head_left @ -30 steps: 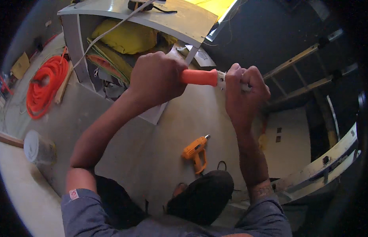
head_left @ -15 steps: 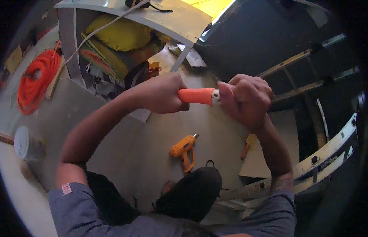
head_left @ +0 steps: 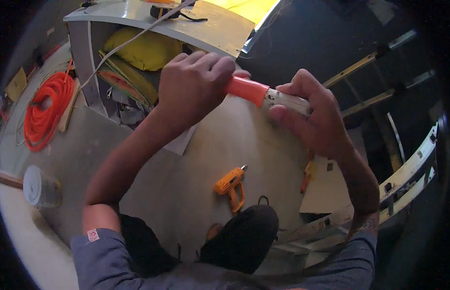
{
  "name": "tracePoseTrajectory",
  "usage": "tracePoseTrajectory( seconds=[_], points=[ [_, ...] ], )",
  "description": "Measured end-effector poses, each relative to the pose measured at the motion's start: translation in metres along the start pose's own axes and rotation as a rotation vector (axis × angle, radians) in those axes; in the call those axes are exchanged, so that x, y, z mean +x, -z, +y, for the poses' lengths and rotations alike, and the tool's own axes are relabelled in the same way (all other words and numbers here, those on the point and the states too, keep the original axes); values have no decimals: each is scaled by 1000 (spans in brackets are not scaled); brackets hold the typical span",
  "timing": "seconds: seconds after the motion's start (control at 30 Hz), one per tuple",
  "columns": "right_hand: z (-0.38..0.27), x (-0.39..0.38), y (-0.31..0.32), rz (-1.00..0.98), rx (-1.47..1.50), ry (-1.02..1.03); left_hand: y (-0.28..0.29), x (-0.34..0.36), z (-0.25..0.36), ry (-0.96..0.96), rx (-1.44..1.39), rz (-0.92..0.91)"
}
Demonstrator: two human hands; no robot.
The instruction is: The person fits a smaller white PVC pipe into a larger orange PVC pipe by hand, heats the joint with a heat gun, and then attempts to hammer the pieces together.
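A short length of orange hose (head_left: 248, 90) is fitted to a white, dirt-marked pipe (head_left: 288, 100), the two lying in one line that tilts down to the right. Wrapped round the orange part, my left hand (head_left: 198, 79) hides its far end. My right hand (head_left: 314, 113) grips the white pipe between thumb and fingers, covering its right end. Below them, on the floor, lies an orange heat gun (head_left: 229, 186) with its metal nozzle pointing up and right.
A coil of orange hose (head_left: 48, 111) lies at the left, with a white bucket (head_left: 38, 186) nearer. Ahead stands a white table (head_left: 215, 29) with a yellow bundle (head_left: 142, 48) beneath. Ladders (head_left: 365, 65) flank the right side, near a pale panel (head_left: 326, 188).
My right hand has shifted outward and opened its grip somewhat, exposing more of the white pipe. My left hand has moved up and turned knuckles upward. The hose now tilts down to the right.
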State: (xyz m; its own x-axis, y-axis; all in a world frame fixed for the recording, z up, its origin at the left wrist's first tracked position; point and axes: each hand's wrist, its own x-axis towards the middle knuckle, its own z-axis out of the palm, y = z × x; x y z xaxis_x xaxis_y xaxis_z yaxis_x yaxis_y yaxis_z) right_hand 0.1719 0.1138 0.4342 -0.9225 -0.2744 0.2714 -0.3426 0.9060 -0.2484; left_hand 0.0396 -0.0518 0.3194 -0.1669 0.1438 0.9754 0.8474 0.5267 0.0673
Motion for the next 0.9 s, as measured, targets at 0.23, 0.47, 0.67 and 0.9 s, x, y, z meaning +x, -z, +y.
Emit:
tracePoseTrajectory(
  seconds=[0.23,0.47,0.67,0.9],
  points=[
    [9,-6,-27,185,-102,191,14,-1,3,108,18,-241],
    [12,3,-9,0,-454,681,14,-12,3,97,-113,-441],
    [15,4,0,-156,-668,794,2,-20,12,109,-140,-526],
    [16,-17,-25,82,-107,315,1,-15,18,117,-66,-456]
  ],
)
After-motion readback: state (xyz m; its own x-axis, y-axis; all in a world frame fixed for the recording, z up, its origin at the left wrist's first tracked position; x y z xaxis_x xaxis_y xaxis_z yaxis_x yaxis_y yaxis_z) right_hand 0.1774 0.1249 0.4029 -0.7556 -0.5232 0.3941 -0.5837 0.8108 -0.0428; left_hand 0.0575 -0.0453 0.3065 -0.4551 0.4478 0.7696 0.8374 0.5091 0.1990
